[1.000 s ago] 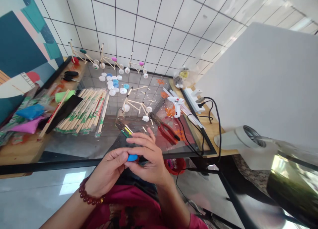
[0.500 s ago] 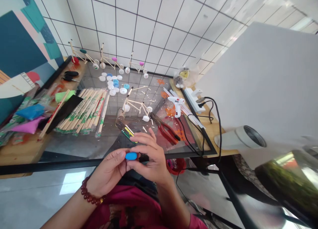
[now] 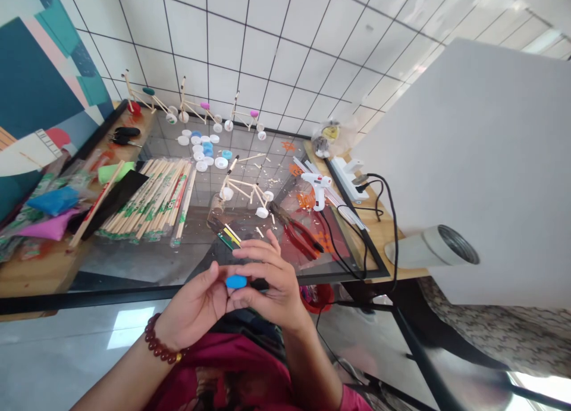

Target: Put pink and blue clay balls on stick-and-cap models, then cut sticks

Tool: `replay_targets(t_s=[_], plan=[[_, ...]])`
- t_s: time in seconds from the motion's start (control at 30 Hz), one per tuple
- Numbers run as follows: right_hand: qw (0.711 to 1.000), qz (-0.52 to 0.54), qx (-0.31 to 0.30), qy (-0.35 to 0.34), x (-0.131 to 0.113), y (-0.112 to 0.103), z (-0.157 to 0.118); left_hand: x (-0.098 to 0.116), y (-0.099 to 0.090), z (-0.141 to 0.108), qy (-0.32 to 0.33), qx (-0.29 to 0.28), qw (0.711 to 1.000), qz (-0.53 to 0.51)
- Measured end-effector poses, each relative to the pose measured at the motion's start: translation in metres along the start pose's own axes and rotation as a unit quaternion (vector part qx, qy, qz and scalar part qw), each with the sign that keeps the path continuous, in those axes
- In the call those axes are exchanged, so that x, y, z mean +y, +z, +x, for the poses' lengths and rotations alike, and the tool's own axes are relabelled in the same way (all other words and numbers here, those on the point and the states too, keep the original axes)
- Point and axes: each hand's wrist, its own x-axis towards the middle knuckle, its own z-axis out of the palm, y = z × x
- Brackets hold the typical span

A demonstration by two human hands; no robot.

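a blue oval piece (image 3: pixel 236 282) is held above the front edge of the glass-topped table (image 3: pixel 89 296), clamped between the fingers (image 3: pixel 263 262) of the left hand (image 3: pixel 191 307) and the right hand (image 3: pixel 272 295). a small dark piece (image 3: pixel 260 284) is gripped by the right hand just beside it. a bead bracelet (image 3: pixel 160 347) is worn on the left wrist. beyond the hands, a stick-built model bicycle (image 3: pixel 243 191) is stood on the table, with red-handled pliers (image 3: pixel 298 241) and a white hot glue gun (image 3: pixel 316 188) to its right and bundled wooden chopsticks (image 3: pixel 151 200) to its left.
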Motion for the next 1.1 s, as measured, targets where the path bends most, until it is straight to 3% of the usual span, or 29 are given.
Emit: replay_targets(t_s=[0.23,0.67,0.77,0.87,0.97,1.1], plan=[[1.000,0.002,0.005,0.010,0.001,0.003,-0.001,-0.005,-0.003,0.002,0.033,0.030,0.999,0.030],[1.000,0.005,-0.015,0.027,0.001,0.003,-0.004,-0.010,-0.001,0.005,0.009,0.041,0.999,-0.031],[1.000,-0.014,-0.008,0.026,0.002,0.002,-0.005,-0.010,0.001,0.003,0.056,0.084,0.994,0.042],[0.999,-0.037,-0.009,0.016,0.002,0.001,-0.005,-0.008,0.002,0.000,0.126,0.121,0.970,0.170],[0.998,-0.053,-0.023,0.008,0.002,0.001,-0.006,-0.006,0.003,-0.002,0.171,0.123,0.938,0.277],[0.998,-0.050,-0.034,0.008,0.003,0.001,-0.007,-0.004,0.002,-0.002,0.193,0.120,0.914,0.337]])
